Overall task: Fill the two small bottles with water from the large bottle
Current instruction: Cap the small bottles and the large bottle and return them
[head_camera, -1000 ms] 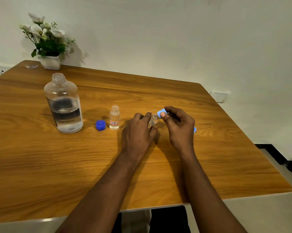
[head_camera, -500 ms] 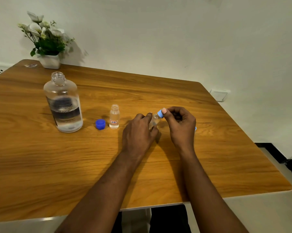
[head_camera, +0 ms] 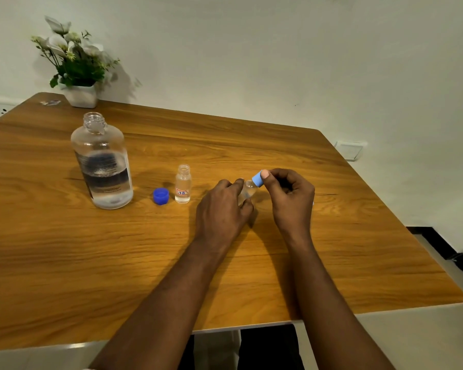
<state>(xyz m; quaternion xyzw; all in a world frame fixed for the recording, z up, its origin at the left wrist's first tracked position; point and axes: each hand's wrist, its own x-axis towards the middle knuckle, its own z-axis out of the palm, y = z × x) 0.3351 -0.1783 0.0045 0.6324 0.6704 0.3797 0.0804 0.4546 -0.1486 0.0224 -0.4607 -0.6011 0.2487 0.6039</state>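
Two-hand grip: small bottle & cap.
Your L hand (head_camera: 222, 206), palm down, curls round the small bottle (head_camera: 247, 189); R hand (head_camera: 291, 198) pinches the light-blue cap (head_camera: 257, 180) at its neck. Second small bottle (head_camera: 182, 184) & large bottle (head_camera: 102, 161) stand left of the grip.

Small bottle (head_camera: 248, 188), perhaps half behind hands (head_camera: 221, 209)

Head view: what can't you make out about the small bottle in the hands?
All in the head view:
1) The held small bottle: body mostly behind fingers of the left hand; water level unreadable.
2) The light blue cap: pinched by the right hand; whether seated on the neck is unclear.
3) The large bottle: label print too blurred.
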